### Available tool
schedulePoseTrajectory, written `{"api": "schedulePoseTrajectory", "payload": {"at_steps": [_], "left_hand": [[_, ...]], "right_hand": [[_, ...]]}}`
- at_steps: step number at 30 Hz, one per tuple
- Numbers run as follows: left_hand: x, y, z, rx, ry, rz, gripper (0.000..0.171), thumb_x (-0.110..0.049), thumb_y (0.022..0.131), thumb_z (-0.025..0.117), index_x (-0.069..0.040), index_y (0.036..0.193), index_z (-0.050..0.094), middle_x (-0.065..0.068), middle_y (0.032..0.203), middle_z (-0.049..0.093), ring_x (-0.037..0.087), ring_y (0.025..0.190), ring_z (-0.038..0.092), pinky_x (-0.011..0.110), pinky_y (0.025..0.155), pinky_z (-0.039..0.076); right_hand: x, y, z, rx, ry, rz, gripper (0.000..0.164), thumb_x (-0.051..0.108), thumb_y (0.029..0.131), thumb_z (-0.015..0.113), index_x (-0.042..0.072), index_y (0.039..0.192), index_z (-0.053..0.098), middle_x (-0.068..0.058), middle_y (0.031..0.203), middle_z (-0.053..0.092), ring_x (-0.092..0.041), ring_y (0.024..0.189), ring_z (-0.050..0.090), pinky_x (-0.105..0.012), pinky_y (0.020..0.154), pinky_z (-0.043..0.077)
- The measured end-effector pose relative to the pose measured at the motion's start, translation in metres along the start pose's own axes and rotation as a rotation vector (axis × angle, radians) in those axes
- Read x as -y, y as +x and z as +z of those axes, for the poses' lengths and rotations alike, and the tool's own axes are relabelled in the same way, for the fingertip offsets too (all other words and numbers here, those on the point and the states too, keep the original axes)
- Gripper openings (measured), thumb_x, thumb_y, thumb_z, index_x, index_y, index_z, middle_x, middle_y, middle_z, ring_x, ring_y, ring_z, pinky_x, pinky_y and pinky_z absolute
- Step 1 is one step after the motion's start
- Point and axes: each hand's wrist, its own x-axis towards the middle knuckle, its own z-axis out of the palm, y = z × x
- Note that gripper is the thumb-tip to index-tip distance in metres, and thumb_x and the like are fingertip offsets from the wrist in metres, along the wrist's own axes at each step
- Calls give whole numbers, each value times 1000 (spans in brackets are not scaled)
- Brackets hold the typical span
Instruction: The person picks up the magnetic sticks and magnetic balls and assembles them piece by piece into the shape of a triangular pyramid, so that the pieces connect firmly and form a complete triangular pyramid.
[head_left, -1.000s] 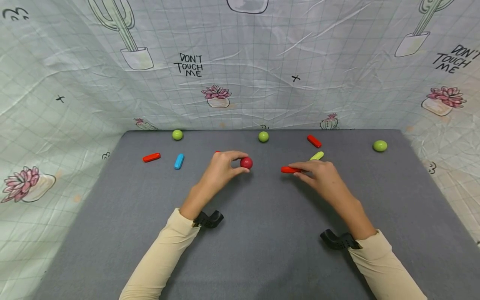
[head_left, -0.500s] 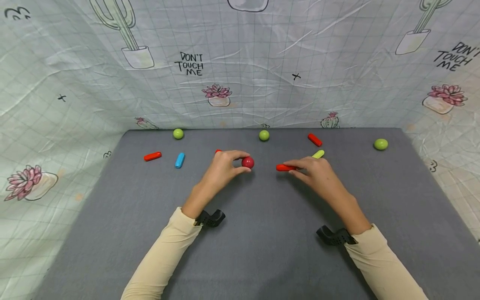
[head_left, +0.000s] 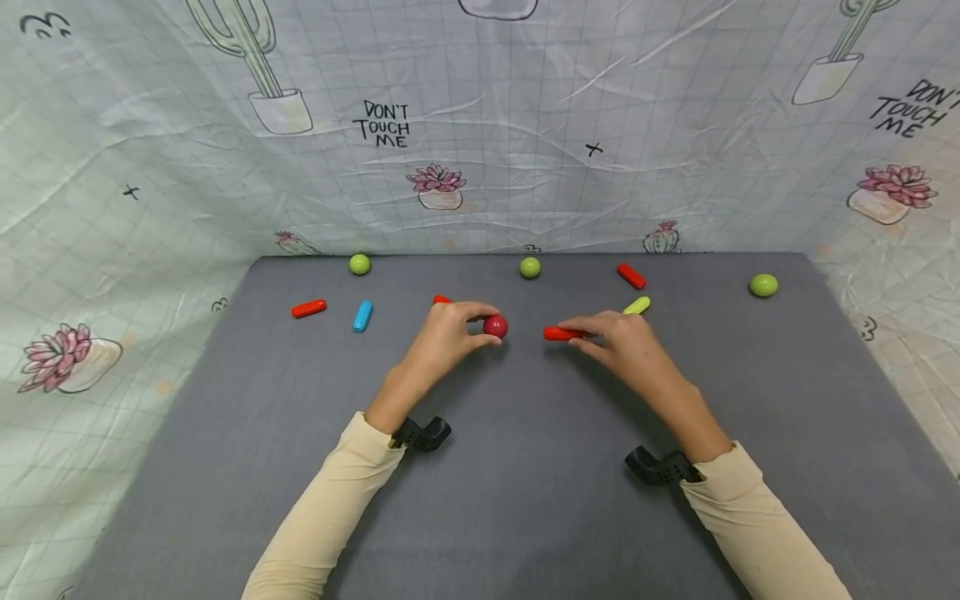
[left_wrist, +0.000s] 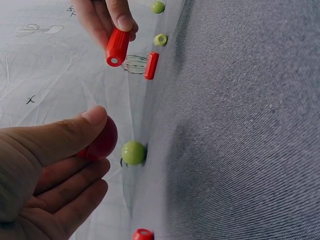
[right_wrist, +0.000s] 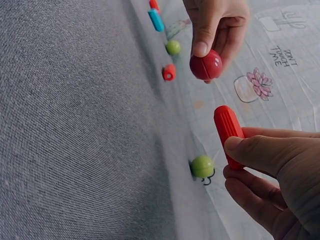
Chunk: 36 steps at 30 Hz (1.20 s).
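A dark red ball (head_left: 495, 326) is pinched between the thumb and fingers of my left hand (head_left: 444, 337); in the right wrist view the ball (right_wrist: 206, 65) shows a seam line. My right hand (head_left: 626, 342) pinches a red ridged stick (head_left: 558, 333), whose free end points left toward the ball. The right wrist view shows this stick (right_wrist: 227, 132) tilted, with the thumb across its lower part. In the left wrist view the stick's end (left_wrist: 114, 61) has a pale round hole. A gap separates ball and stick, and both are held above the grey table (head_left: 510, 467).
Green balls stand along the back at left (head_left: 360, 264), middle (head_left: 530, 267) and right (head_left: 763, 285). Loose sticks lie around: red (head_left: 308, 309) and blue (head_left: 363, 317) at left, red (head_left: 632, 276) and yellow-green (head_left: 637, 305) at right. Another red stick (head_left: 441, 299) is partly hidden behind my left hand.
My right hand has moved left with the red stick, narrowing the gap to the ball. My left hand stays nearly still with the ball. The head view has shifted slightly.
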Motion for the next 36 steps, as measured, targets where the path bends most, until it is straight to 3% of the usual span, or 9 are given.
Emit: {"api": "schedulePoseTrajectory", "payload": {"at_steps": [9,20,28,36], "left_hand": [[0,-3,4,39,-2,-27,36,-11,79,88,-2,113,77,11,111,76,24,106,72,41,90,57],[-3,-6,11,71,-2,-18,37,-11,78,89,-2,111,77,11,108,76,23,101,72,37,88,58],[-4,-4,15,59,0,-11,36,-9,78,89,-2,110,76,10,106,76,21,94,71,35,85,57],[-4,-6,17,50,24,-26,37,-8,79,88,-4,113,74,10,111,73,21,99,70,35,87,56]], "right_hand": [[3,1,12,0,8,-20,31,2,82,84,9,112,79,-10,97,78,-23,82,71,-40,67,57],[9,-3,20,65,32,34,29,7,86,81,12,115,79,-10,101,77,-23,86,71,-40,72,58],[10,-5,21,60,28,43,29,8,87,81,11,115,79,-10,102,77,-24,88,72,-42,73,58],[10,-6,24,56,31,39,28,9,87,81,11,114,79,-9,100,77,-22,85,71,-40,71,57]]}}
